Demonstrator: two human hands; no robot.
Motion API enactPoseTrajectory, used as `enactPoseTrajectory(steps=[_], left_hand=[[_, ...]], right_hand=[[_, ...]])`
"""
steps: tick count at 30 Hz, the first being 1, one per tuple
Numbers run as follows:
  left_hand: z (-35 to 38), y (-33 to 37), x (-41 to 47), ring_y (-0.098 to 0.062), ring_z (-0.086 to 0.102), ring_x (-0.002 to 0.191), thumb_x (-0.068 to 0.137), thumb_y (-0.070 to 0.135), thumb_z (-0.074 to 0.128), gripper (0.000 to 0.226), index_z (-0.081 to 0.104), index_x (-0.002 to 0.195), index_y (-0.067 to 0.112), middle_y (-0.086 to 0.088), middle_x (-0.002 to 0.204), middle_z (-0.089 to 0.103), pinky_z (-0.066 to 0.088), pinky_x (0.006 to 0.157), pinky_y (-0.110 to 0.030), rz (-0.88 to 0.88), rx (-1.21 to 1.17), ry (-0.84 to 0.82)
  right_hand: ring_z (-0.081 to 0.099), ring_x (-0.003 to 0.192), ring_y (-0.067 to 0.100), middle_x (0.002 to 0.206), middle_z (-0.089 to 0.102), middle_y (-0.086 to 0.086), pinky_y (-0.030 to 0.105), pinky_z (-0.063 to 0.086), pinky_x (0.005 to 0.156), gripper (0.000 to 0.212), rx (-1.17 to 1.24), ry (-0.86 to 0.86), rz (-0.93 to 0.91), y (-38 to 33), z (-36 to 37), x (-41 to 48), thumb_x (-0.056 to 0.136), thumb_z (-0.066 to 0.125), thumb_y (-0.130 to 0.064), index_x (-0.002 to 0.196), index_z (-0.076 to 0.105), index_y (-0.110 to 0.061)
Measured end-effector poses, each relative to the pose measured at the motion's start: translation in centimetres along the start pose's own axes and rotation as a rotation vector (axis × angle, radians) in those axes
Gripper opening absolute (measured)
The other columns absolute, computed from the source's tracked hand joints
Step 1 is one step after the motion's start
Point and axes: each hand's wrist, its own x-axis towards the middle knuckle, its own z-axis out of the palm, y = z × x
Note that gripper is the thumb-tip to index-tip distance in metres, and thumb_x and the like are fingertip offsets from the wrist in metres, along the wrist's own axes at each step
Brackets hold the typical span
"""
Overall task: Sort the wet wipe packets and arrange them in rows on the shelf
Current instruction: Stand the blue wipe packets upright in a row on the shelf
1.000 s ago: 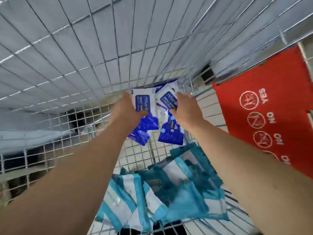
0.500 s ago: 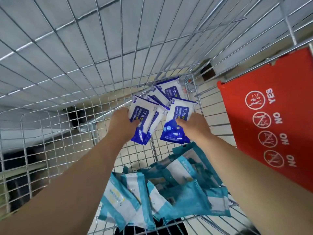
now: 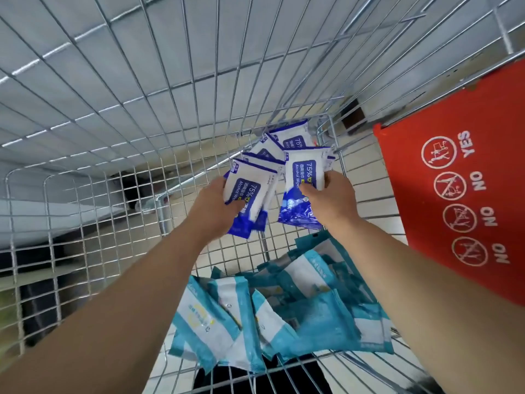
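The left grip point(image 3: 211, 206), clenching perhaps two blue packets point(image 3: 248, 189), and the right grip point(image 3: 329, 200), grasping another packet point(image 3: 304, 174), are pulling back from the cart point(image 3: 170, 109) corner, separating them from the teal packets point(image 3: 284, 314).

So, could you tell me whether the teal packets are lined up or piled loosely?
Piled loosely: the teal packets overlap at mixed angles on the wire cart floor.

Wire cart point(image 3: 159, 93), red pictogram flap point(image 3: 426, 211)
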Motion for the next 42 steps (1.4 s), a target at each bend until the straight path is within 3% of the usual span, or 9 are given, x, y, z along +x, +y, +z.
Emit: enactPoseTrajectory(steps=[4, 7, 11, 15, 17, 19, 23, 31, 42], left_hand=[[-2.5, 1.6, -3.4, -0.016, 0.055, 0.085, 0.093, 0.019, 0.059, 0.031, 0.048, 0.121, 0.017, 0.004, 0.098, 0.058, 0.039, 0.063, -0.025, -0.003, -0.094, 0.126], [-5.0, 3.5, -7.2, -0.02, 0.059, 0.088, 0.092, 0.019, 0.059, 0.027, 0.049, 0.117, 0.015, -0.001, 0.101, 0.062, 0.044, 0.068, -0.029, -0.014, -0.148, 0.221], [-9.3, 6.7, -15.1, -0.022, 0.064, 0.088, 0.093, 0.02, 0.056, 0.019, 0.054, 0.112, 0.018, -0.002, 0.098, 0.067, 0.052, 0.081, -0.04, -0.007, -0.235, 0.29], [-13.9, 9.7, -25.3, -0.012, 0.063, 0.081, 0.096, 0.018, 0.051, 0.01, 0.051, 0.106, 0.02, 0.002, 0.094, 0.066, 0.049, 0.059, -0.017, 0.002, -0.405, 0.42], [-16.1, 10.8, -30.7, -0.01, 0.065, 0.081, 0.099, 0.019, 0.047, 0.009, 0.05, 0.107, 0.022, 0.003, 0.096, 0.066, 0.046, 0.058, -0.016, 0.012, -0.507, 0.485], [-18.2, 11.2, -36.0, -0.011, 0.066, 0.078, 0.1, 0.024, 0.044, 0.009, 0.049, 0.106, 0.021, 0.001, 0.093, 0.067, 0.051, 0.06, -0.021, 0.004, -0.584, 0.563], [-22.5, 10.5, -46.0, -0.026, 0.071, 0.084, 0.1, 0.034, 0.041, 0.019, 0.049, 0.107, 0.019, -0.003, 0.093, 0.071, 0.055, 0.082, -0.052, 0.0, -0.702, 0.738], [-30.6, 2.9, -64.2, -0.01, 0.071, 0.076, 0.1, 0.024, 0.046, 0.014, 0.05, 0.112, 0.026, 0.004, 0.098, 0.069, 0.054, 0.059, -0.025, 0.059, -0.781, 1.123], [-43.2, -15.6, -87.2, -0.013, 0.07, 0.076, 0.099, 0.024, 0.047, 0.015, 0.044, 0.112, 0.019, -0.001, 0.1, 0.066, 0.053, 0.052, -0.022, 0.016, -0.787, 1.421]], right_hand=[[0.058, 0.075, 0.013, 0.099, 0.063, 0.005, 0.012, 0.037, 0.05, 0.016, -0.053, 0.0, -0.17, -3.3, -1.6, -2.3, 0.089, 0.061, -0.018, 0.102, 0.058, -0.009], [0.057, 0.079, 0.023, 0.099, 0.06, 0.011, 0.027, 0.041, 0.058, 0.016, -0.152, -0.029, -0.343, -6.9, -3.4, -5.2, 0.087, 0.06, -0.023, 0.098, 0.056, -0.012], [0.049, 0.079, 0.02, 0.097, 0.051, 0.005, 0.028, 0.031, 0.061, 0.015, -0.183, -0.068, -0.562, -13.2, -7.5, -11.5, 0.087, 0.061, -0.022, 0.098, 0.055, -0.013], [0.043, 0.08, 0.016, 0.093, 0.05, 0.003, 0.025, 0.023, 0.064, 0.009, -0.239, -0.102, -0.813, -19.9, -12.6, -19.6, 0.086, 0.06, -0.021, 0.092, 0.054, -0.017], [0.041, 0.075, 0.016, 0.088, 0.049, 0.002, 0.025, 0.02, 0.06, 0.013, -0.272, -0.123, -0.94, -23.2, -14.7, -24.0, 0.085, 0.06, -0.02, 0.084, 0.047, -0.024], [0.044, 0.073, 0.019, 0.088, 0.048, 0.001, 0.028, 0.024, 0.06, 0.012, -0.299, -0.152, -1.051, -26.2, -16.1, -28.6, 0.086, 0.059, -0.021, 0.084, 0.047, -0.023], [0.054, 0.079, 0.023, 0.096, 0.051, 0.004, 0.03, 0.038, 0.066, 0.013, -0.337, -0.218, -1.221, -31.6, -17.1, -38.0, 0.087, 0.058, -0.023, 0.098, 0.054, -0.016], [0.058, 0.083, 0.019, 0.1, 0.055, 0.001, 0.032, 0.047, 0.073, 0.015, -0.206, -0.369, -1.489, -39.0, -10.9, -58.3, 0.087, 0.058, -0.022, 0.101, 0.057, -0.016], [0.058, 0.081, 0.012, 0.097, 0.06, 0.001, 0.021, 0.044, 0.064, 0.011, -0.003, -0.535, -1.588, -43.9, 5.0, -85.3, 0.088, 0.06, -0.023, 0.095, 0.057, -0.015]])
